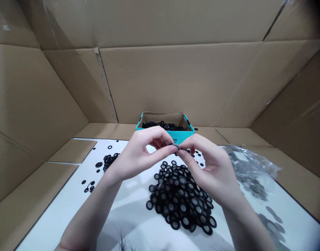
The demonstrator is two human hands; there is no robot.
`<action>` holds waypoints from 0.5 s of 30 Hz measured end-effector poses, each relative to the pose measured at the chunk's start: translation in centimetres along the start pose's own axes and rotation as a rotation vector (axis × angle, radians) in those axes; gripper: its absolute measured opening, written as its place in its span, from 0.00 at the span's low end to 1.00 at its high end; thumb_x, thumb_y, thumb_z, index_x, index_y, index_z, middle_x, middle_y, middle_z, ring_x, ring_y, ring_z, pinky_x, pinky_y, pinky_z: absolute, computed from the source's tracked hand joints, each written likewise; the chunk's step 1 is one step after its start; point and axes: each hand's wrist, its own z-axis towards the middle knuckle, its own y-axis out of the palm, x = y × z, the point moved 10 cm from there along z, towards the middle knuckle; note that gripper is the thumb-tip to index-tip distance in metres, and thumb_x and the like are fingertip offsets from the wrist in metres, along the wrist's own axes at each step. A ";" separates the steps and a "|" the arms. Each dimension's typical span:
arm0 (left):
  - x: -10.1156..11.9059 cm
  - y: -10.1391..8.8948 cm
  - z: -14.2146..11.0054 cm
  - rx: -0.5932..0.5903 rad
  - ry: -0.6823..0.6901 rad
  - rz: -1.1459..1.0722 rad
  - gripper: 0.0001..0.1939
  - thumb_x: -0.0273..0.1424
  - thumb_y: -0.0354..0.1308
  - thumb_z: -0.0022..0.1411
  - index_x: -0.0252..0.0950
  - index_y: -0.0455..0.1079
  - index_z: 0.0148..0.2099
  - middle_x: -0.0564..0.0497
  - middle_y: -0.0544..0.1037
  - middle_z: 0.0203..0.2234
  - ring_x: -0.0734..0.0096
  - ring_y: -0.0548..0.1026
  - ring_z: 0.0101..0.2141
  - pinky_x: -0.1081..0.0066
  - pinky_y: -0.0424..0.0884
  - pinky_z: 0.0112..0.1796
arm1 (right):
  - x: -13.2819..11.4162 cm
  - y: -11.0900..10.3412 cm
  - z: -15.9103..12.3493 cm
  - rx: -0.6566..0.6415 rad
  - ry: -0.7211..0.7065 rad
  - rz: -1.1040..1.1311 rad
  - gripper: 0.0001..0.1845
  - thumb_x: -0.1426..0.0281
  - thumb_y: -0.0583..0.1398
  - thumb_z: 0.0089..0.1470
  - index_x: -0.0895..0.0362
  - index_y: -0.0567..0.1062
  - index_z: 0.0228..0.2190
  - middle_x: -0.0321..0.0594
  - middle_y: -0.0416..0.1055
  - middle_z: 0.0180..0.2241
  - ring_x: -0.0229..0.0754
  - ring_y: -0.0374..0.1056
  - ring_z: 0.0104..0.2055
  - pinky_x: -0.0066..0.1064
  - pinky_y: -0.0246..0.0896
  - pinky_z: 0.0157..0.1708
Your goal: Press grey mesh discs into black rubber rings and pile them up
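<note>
Both my hands meet above the white table, in front of the teal box. My left hand [149, 148] pinches one side of a small grey disc [177, 146] between thumb and forefinger. The opposite side is pinched by my right hand [205, 160]. Fingertips cover much of the disc, so I cannot tell whether a black ring is around it. Below the hands lies a heap of black rings with grey centres [179, 195]. Behind them, the teal cardboard box [168, 135] holds many black rings [162, 125].
Black rings [109, 161] lie in a small pile at left, with several scattered nearby. A clear plastic bag [251, 162] lies at right beside loose grey discs [255, 188]; more grey discs [273, 226] are nearer. Cardboard walls [175, 80] surround the white table [128, 212].
</note>
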 end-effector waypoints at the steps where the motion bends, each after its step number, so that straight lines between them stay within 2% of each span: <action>1: -0.1 0.1 0.0 -0.017 -0.005 -0.008 0.06 0.30 0.60 0.63 0.33 0.70 0.34 0.52 0.73 0.28 0.76 0.71 0.29 0.76 0.70 0.31 | 0.1 0.0 0.0 -0.010 0.012 0.016 0.08 0.77 0.57 0.58 0.55 0.69 0.28 0.34 0.66 0.25 0.37 0.61 0.29 0.30 0.56 0.29; 8: -0.5 0.8 -0.1 -0.156 -0.045 -0.019 0.06 0.30 0.59 0.63 0.32 0.69 0.34 0.51 0.74 0.28 0.75 0.73 0.29 0.77 0.71 0.30 | 0.3 -0.1 0.0 -0.077 0.024 0.068 0.08 0.75 0.56 0.58 0.54 0.68 0.28 0.34 0.63 0.25 0.37 0.60 0.28 0.30 0.56 0.28; 15: -0.4 0.7 -0.3 -0.194 -0.050 0.038 0.05 0.28 0.58 0.62 0.32 0.68 0.33 0.52 0.74 0.28 0.76 0.73 0.29 0.78 0.71 0.29 | -0.2 0.3 -0.1 -0.100 -0.013 0.059 0.08 0.77 0.56 0.58 0.55 0.67 0.28 0.33 0.64 0.25 0.36 0.61 0.28 0.28 0.57 0.28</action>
